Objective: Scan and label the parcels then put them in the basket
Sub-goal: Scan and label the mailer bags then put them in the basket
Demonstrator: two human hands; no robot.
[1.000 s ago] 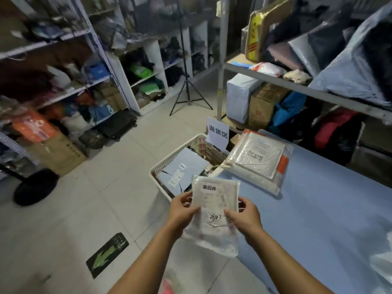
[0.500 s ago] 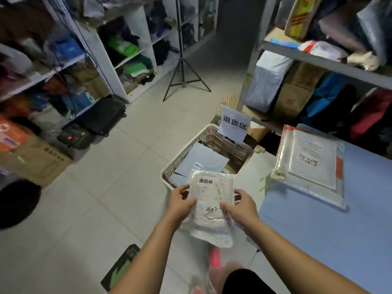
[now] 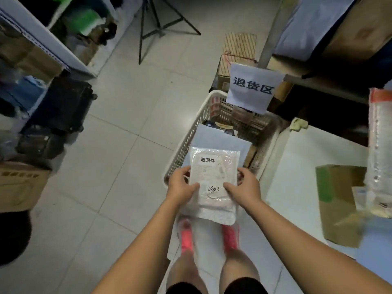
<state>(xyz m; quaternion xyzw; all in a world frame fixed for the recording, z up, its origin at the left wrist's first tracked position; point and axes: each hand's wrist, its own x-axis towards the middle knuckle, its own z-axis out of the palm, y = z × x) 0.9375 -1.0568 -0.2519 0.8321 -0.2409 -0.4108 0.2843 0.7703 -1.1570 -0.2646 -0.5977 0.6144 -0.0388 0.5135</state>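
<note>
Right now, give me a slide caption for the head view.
Left hand and right hand hold a labelled parcel over the near rim of the white basket; grey mailer inside.

One wide-angle camera, worn on the head, looks almost straight down at the tiled floor (image 3: 127,128), close above the basket (image 3: 186,145) standing just ahead.

I am looking into a parcel storeroom. Metal shelves (image 3: 48,37) on the left are stuffed with bags and boxes, and more big parcels sit on the rack (image 3: 318,83) on the right. A white basket (image 3: 184,145) stands on the tiled floor (image 3: 127,107) with packets (image 3: 220,141) in it. At its far end is a paper sign (image 3: 252,88) that reads 退货区. A brown cardboard box (image 3: 19,185) sits by the shelves. A padded mailer (image 3: 379,145) shows at the right, above the worktop (image 3: 307,166).
</note>
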